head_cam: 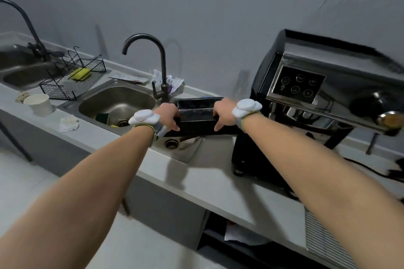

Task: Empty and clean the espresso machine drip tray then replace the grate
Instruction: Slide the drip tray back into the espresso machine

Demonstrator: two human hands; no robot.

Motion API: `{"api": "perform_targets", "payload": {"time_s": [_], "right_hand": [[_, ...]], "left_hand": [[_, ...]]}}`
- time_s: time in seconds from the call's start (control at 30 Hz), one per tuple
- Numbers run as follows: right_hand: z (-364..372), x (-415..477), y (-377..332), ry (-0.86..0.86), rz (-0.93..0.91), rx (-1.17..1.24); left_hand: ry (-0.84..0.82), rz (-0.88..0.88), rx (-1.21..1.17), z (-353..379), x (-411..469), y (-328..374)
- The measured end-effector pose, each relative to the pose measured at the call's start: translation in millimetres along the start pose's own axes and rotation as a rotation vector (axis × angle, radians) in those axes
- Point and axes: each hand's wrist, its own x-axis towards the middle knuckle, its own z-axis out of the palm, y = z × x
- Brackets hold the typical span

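Note:
I hold a black rectangular drip tray (196, 113) level, above the right rim of the steel sink (113, 102) and beside the tap. My left hand (169, 116) grips its left end and my right hand (224, 113) grips its right end. The tray has no grate on it and its dark, wet-looking inside shows. The espresso machine (317, 94) stands to the right on the counter. A ribbed metal grate (321, 238) lies on the counter at the lower right, partly behind my right forearm.
A curved dark tap (161, 61) rises just behind the tray. A green sponge (102, 118) lies in the sink. To the left are a wire rack (72, 81) with a yellow sponge, a white cup (39, 103) and a crumpled tissue (68, 123). A black cable (371, 170) runs right of the machine.

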Motion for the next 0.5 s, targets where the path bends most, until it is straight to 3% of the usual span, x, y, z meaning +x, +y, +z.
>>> {"api": "perform_targets", "payload": {"time_s": [0.5], "right_hand": [[84.4, -145.0, 133.1, -0.114, 0.177, 0.214]], "left_hand": [[-0.159, 0.206, 0.242, 52.1, -23.8, 178.5]]}}
